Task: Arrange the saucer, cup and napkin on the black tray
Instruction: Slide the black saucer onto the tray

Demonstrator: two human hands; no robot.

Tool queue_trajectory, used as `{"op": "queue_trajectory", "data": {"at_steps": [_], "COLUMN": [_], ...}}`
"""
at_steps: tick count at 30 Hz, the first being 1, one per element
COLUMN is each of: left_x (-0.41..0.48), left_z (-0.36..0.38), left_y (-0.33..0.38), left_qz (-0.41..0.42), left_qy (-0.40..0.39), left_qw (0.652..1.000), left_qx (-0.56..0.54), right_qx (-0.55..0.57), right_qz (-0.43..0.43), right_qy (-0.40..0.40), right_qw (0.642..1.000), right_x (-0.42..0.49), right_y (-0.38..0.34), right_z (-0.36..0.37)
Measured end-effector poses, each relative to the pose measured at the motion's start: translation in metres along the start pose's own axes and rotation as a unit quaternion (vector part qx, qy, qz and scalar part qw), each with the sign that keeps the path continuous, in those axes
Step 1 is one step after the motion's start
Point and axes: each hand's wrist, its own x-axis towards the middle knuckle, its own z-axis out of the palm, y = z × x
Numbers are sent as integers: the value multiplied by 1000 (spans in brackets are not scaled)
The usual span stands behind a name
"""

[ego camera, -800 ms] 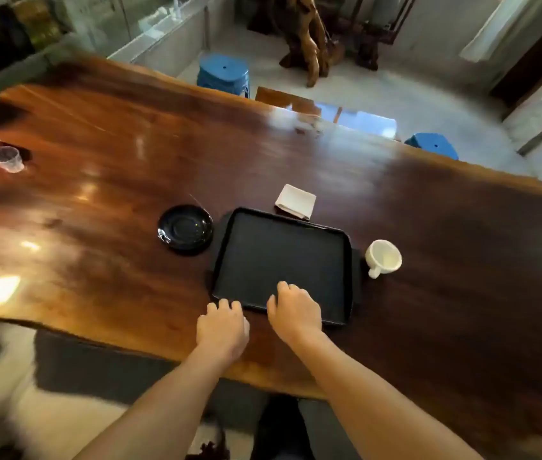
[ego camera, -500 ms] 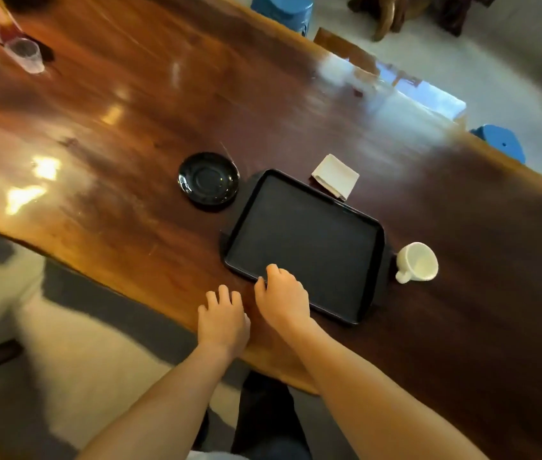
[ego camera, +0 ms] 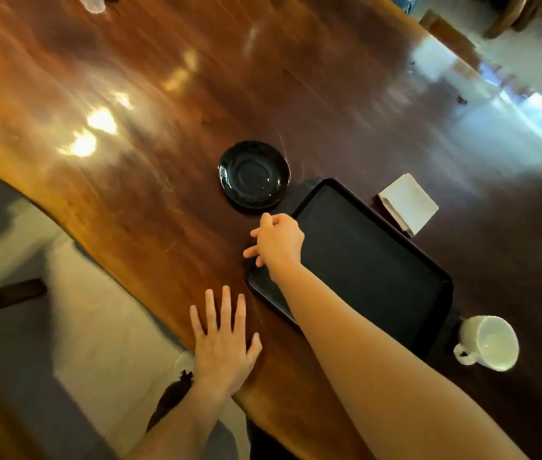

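The black tray (ego camera: 376,260) lies on the wooden table with nothing on it. A glossy black saucer (ego camera: 254,174) rests on the table just past the tray's left corner. Beyond the tray's far edge lies a folded white napkin (ego camera: 409,202). A white cup (ego camera: 490,341) lies on its side at the tray's right end. My right hand (ego camera: 278,242) hovers over the tray's left edge, fingers apart, a short gap from the saucer and holding nothing. My left hand (ego camera: 225,340) lies flat on the table near its front edge, fingers spread.
The long polished wooden table (ego camera: 130,127) has a wavy front edge at the left, with pale floor below. A small clear cup (ego camera: 95,3) sits at the far top left. Bright window glare covers the table's far right.
My right hand has left the tray's near edge and reached left and forward toward the saucer. My left hand has flattened and spread. The view has tilted and swung left.
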Motion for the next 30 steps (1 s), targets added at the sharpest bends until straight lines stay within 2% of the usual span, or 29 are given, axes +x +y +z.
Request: {"op": "queue_trajectory", "data": {"at_steps": [4,7,10,14,17,27,30], "left_x": [4,5,7,5,4,2,2], "left_z": [10,13,15,16,14,13,14], "left_y": [-1,-1,-3,-3,-2,-4,-4], "left_qz": [-2,-4,-11,-20,-18,0,1], "left_qy": [23,40,49,53,53,70,73], "left_qw": [1000,999,998,998,998,998,997], "left_qx": [-16,-23,-32,-18,-15,8,10], "right_qx": [129,241,323,349,338,364,372], "right_qz": [106,185,220,254,262,318,302], "right_qy": [-24,-49,-63,-67,-74,-44,-25], "right_qw": [986,951,918,899,901,874,877], "right_x": [28,39,47,50,53,69,68], "right_y": [-14,-19,-25,-30,-31,-27,-28], "right_z": [15,24,30,31,29,42,44]}}
